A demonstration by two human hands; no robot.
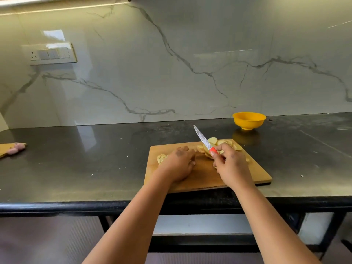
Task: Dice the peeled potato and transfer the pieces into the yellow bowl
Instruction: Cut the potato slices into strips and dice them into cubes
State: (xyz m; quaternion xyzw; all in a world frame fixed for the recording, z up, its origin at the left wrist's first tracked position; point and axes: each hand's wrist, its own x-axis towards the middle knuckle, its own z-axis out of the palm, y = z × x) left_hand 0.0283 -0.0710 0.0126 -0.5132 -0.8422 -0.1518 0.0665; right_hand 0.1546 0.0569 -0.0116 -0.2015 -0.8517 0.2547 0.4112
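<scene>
Gripping the knife [204,141], right hand [231,164] nears board [253,176] edge; left hand [179,164] lies flat.

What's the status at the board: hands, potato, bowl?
Right hand grips knife, blade raised. Left hand rests on cutting board. Potato slices on board, not all diced. Yellow bowl apart, nothing in the way.

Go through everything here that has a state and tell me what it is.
Yellow bowl: upright, looks empty.
Knife: held in right hand, blade tip raised.
Potato slices: on cutting board.
Left hand: resting over diced potato pieces.
</scene>
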